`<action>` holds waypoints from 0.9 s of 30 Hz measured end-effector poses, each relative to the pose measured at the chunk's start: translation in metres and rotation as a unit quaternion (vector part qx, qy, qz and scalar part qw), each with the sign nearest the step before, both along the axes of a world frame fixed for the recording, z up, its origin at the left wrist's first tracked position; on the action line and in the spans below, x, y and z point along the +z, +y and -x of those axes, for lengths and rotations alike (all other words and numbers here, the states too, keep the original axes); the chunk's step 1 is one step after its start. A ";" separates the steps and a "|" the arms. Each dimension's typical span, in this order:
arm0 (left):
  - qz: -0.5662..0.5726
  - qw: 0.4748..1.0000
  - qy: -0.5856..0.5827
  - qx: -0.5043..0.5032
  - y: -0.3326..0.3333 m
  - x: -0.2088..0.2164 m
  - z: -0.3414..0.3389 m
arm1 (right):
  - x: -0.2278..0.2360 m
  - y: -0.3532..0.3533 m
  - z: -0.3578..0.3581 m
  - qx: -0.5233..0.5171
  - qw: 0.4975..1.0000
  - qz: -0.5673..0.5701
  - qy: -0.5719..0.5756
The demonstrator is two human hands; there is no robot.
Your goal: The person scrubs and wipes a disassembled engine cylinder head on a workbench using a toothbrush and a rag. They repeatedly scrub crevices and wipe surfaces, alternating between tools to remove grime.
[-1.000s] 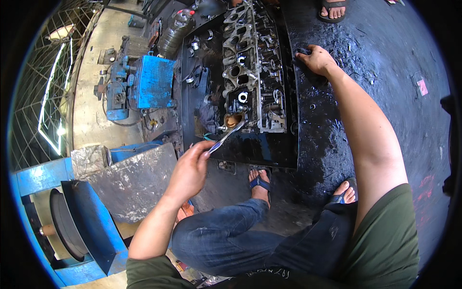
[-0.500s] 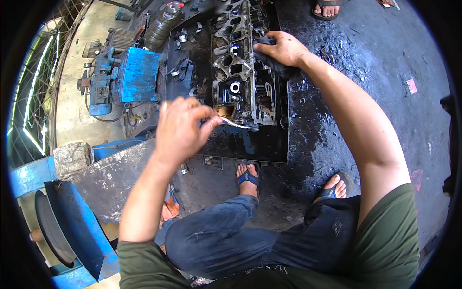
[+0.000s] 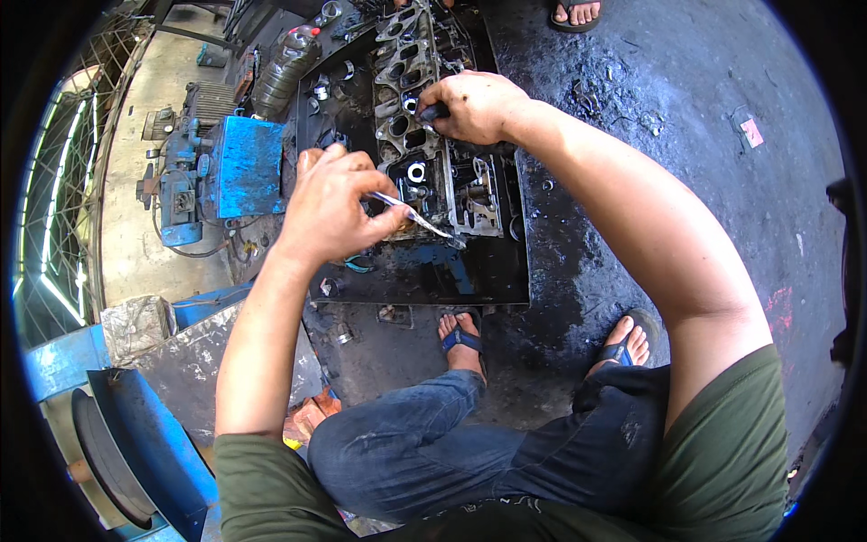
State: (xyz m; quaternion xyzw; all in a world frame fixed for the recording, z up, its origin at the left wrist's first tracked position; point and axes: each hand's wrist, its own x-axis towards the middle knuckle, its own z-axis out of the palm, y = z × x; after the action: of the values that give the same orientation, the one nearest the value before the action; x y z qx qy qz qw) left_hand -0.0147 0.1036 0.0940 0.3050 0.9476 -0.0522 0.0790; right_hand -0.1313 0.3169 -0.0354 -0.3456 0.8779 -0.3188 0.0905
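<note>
My left hand (image 3: 330, 206) is closed in a pinch on a slim, pale toothbrush-like brush (image 3: 423, 219). Its dark tip hangs over the near end of a greasy metal engine cylinder head (image 3: 397, 77). My right hand (image 3: 477, 107) is closed around a black, cloth-like rag (image 3: 437, 112) at the right side of the cylinder head. Most of that rag is hidden under the fingers. A pale ring (image 3: 416, 172) shows in the near part of the head, close to the brush.
The cylinder head lies in a black, oily metal tray (image 3: 379, 287) with loose parts on its left. Left of it are a blue motor unit (image 3: 248, 167) and a plastic bottle (image 3: 286, 72). Another person's sandaled foot (image 3: 575, 13) is at the top.
My right hand has moved left, from the outer edge onto the cylinder head. My left hand has shifted slightly left and up, with the brush now angled more steeply.
</note>
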 end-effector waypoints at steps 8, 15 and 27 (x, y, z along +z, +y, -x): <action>0.001 0.999 0.041 0.002 -0.005 -0.004 0.020 | 0.008 -0.001 0.002 0.031 0.999 -0.031 -0.018; 0.001 0.996 0.046 -0.072 -0.011 -0.018 0.024 | 0.003 0.001 0.004 0.075 0.996 0.006 -0.058; -0.001 0.966 0.259 -0.002 0.001 -0.026 0.030 | 0.001 0.001 0.000 0.048 0.998 0.018 -0.048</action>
State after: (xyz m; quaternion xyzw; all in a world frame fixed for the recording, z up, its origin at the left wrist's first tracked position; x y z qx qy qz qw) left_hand -0.0447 0.1047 0.0681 0.2830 0.9352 -0.1284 -0.1696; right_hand -0.1311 0.3177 -0.0345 -0.3734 0.8491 -0.3457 0.1419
